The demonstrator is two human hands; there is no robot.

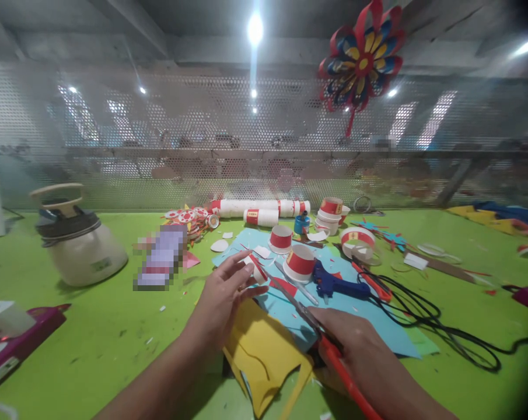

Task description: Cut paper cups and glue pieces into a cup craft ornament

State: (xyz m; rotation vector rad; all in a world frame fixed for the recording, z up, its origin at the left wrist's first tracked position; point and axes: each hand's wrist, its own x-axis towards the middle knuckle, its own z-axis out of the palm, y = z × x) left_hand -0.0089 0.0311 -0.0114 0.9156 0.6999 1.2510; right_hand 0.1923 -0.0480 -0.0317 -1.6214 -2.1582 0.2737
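Between the thumb and fingers of my left hand (pixel 228 280) is a small red-and-white paper cup piece (pixel 258 269). My right hand (pixel 360 344) grips red-handled scissors (pixel 305 315), whose blades point up and left, close to the cup piece. Under both hands lie a yellow sheet with cut edges (pixel 264 350) and a light blue sheet (pixel 377 326). Just beyond the scissors stand two red-and-white paper cups, one nearer (pixel 299 263) and one farther (pixel 280 240). A blue glue gun (pixel 340 284) rests to their right, beside a metal tool (pixel 299 286).
A large beige jug (pixel 82 251) and a blurred phone-like object (pixel 162 259) are on the left. Stacked paper cups (pixel 255 208) line the back. A black cable (pixel 456 332) loops across the right. A purple power strip (pixel 23 344) lies at left; a paper flower (pixel 363 61) hangs above.
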